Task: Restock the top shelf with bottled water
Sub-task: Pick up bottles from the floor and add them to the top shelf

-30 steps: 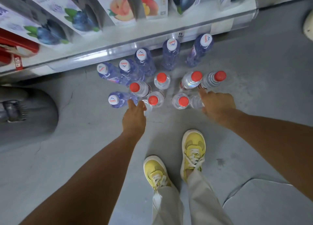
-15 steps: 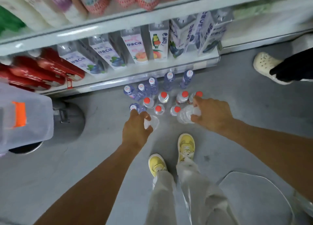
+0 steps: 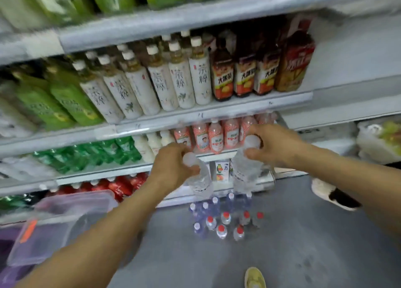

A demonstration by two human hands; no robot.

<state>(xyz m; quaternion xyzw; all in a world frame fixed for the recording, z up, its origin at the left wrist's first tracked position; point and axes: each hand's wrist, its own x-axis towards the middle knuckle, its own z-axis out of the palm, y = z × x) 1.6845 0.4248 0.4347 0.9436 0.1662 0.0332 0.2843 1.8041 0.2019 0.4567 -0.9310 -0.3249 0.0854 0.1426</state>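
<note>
Since the earlier head-camera frames both arms have risen from floor level to mid-shelf height, and each hand now carries a bottle clear of the ground. The left hand [image 3: 173, 168] has its fingers curled round the neck end of a clear water bottle [image 3: 198, 179], whose body hangs down and to the right. The right hand [image 3: 275, 144] grips the top of a second water bottle [image 3: 246, 168], held near upright. Their caps are hidden by the fingers or lost in blur.

The remaining bottles on the floor [image 3: 223, 220], red-capped and white-capped, stand in a cluster near the foot of the shelving, below the hands. Behind the hands are rows of pink drink bottles [image 3: 214, 135], and one shelf up, white tea bottles [image 3: 160, 85].

The pickup looks done; the lift to the top shelf is not. That shelf lies beyond the upper edge of the frame, so where the water belongs cannot be seen.
</note>
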